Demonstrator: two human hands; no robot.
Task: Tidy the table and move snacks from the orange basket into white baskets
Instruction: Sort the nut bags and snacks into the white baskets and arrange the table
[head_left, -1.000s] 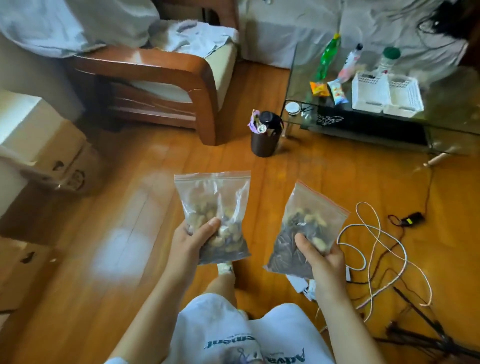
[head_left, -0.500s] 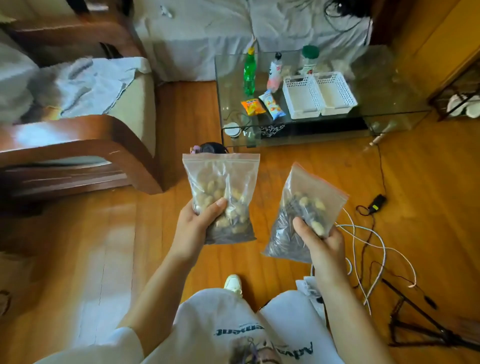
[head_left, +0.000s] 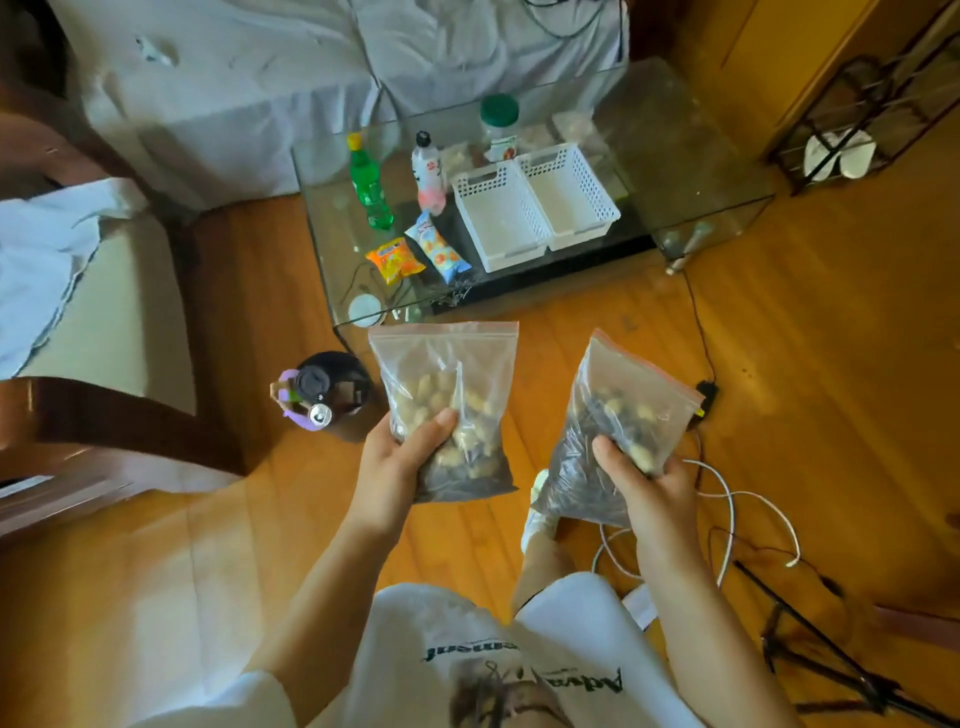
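My left hand (head_left: 397, 467) grips a clear zip bag of nuts (head_left: 447, 395) from below, thumb across its front. A second zip bag of mixed nuts and dark seeds (head_left: 618, 415) is held by my right hand (head_left: 644, 493) in the same way. Both bags hang above the wooden floor, short of the glass table (head_left: 691, 171). On that table stand two empty white baskets (head_left: 535, 208) side by side. Left of them lie an orange snack packet (head_left: 395, 260) and a blue-white snack packet (head_left: 436, 247). No orange basket shows.
A green bottle (head_left: 369, 187), a white-pink bottle (head_left: 428, 174) and a green-lidded jar (head_left: 500, 122) stand on the table. A dark bin (head_left: 327, 395) with rubbish sits by the wooden armchair (head_left: 104, 415). Cables (head_left: 727, 499) and a tripod (head_left: 831, 660) lie on the floor at right.
The view has swung right and closer to the glass table, which now lies straight ahead. Both hands keep the same hold on their bags.
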